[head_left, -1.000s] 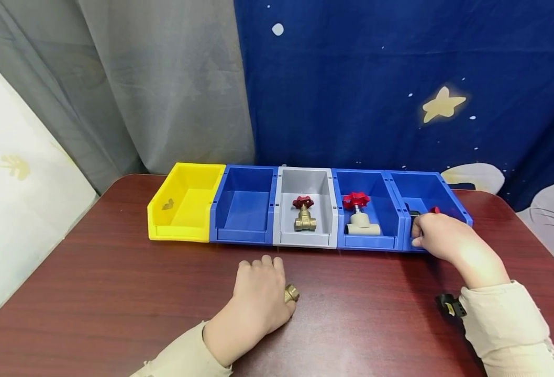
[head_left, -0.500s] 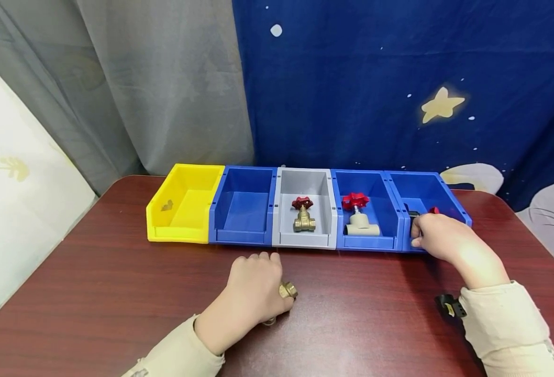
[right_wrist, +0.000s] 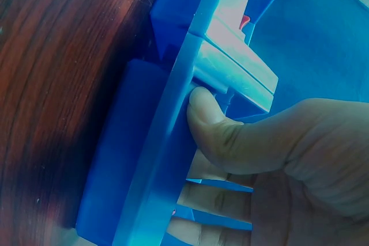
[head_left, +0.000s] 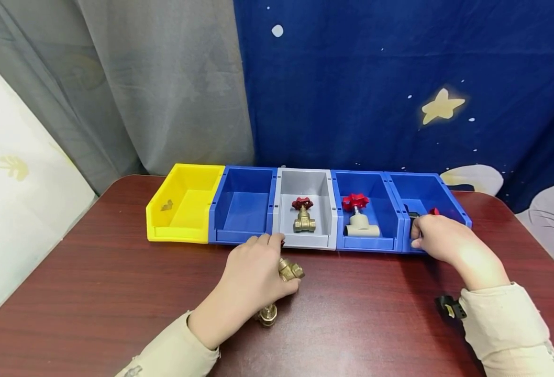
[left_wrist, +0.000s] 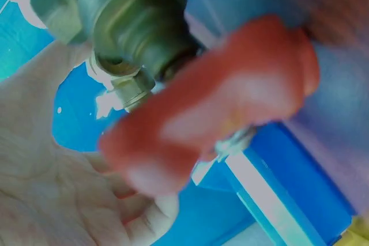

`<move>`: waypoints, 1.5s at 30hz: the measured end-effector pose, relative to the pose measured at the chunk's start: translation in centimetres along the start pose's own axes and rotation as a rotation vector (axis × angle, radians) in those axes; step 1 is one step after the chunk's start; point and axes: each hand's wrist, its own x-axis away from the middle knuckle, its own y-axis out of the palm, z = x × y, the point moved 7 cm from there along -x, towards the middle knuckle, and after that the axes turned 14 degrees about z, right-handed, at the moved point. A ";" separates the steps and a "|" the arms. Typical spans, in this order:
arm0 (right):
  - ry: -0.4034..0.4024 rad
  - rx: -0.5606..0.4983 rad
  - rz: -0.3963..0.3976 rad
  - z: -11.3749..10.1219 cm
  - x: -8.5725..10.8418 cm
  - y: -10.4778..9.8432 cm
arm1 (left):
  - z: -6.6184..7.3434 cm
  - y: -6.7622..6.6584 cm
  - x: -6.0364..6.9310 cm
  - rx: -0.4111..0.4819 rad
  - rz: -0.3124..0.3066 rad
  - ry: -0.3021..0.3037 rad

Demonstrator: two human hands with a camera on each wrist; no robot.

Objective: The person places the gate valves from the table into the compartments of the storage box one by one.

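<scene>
My left hand (head_left: 253,275) holds a brass gate valve (head_left: 290,269) in front of the grey bin; its red handwheel (left_wrist: 213,108) fills much of the left wrist view. Another brass valve (head_left: 266,315) lies on the table, partly hidden under my left wrist. My right hand (head_left: 442,238) grips the front wall of the rightmost blue bin (head_left: 416,183), thumb on the outside and fingers behind the wall in the right wrist view. Inside that bin, a red part (head_left: 434,211) and a dark piece (head_left: 413,214) show beside the hand, mostly hidden.
Several bins stand in a row: a yellow bin (head_left: 164,234), a blue bin (head_left: 241,238), a grey bin (head_left: 305,242) with a red-wheeled brass valve (head_left: 303,222), and a blue bin (head_left: 368,242) with a beige plastic valve (head_left: 362,226). Curtains (head_left: 333,78) hang behind the table (head_left: 93,293).
My left hand has moved forward towards the bins with the brass valve, uncovering the other brass valve on the table. The right hand stays at the rightmost bin.
</scene>
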 end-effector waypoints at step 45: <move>0.020 -0.006 -0.033 -0.2 0.1 0.0 | -7.8 -3.1 -3.3 -0.074 0.399 0.100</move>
